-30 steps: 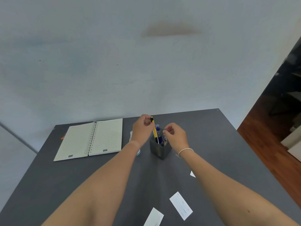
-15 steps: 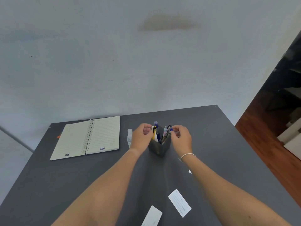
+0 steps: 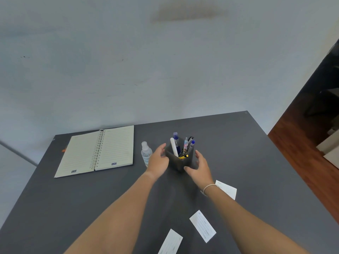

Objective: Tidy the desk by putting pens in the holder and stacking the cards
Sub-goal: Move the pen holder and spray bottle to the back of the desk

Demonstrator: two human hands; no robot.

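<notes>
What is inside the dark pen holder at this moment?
The pen holder holds several pens: a white one, blue-capped ones and a yellow one sunk low. Its walls hide their lower ends and the bottom.

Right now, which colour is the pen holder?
Dark grey pen holder, seen best in the head view.

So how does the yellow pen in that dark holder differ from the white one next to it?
The yellow pen sits low and tilted, only its black-tipped end showing at the rim of the dark square pen holder. The white pen stands nearly upright and rises well above that rim. The yellow pen looks slimmer; the white pen looks thick and rounded. Both rest inside the same holder, neither held by a hand.
</notes>
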